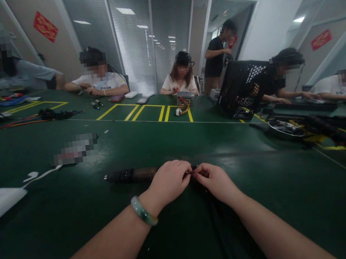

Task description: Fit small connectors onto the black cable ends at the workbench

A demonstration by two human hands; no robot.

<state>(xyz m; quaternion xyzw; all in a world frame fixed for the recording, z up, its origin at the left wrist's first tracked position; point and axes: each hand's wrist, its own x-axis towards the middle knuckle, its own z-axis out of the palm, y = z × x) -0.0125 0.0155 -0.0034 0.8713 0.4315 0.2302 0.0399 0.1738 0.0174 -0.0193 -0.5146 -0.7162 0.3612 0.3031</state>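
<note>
A dark, slim electric screwdriver [134, 175] lies on the green table, its metal tip pointing left. My left hand [170, 181], with a jade-green bangle at the wrist, is closed over the tool's right end. Thumb and fingers of my right hand [214, 179] are pinched together right beside the left fingertips. A small brass-coloured bit shows between the left fingers; what the right fingertips pinch is too small to make out. From beneath my right hand a black cable [219, 225] runs down toward me.
A white box-shaped device [1, 203] with a white cable lies at left. Yellow tape [144, 106] marks the table farther back. A black computer case [240, 88] stands back right, near a round metal dish [287, 128]. Several people work around the table.
</note>
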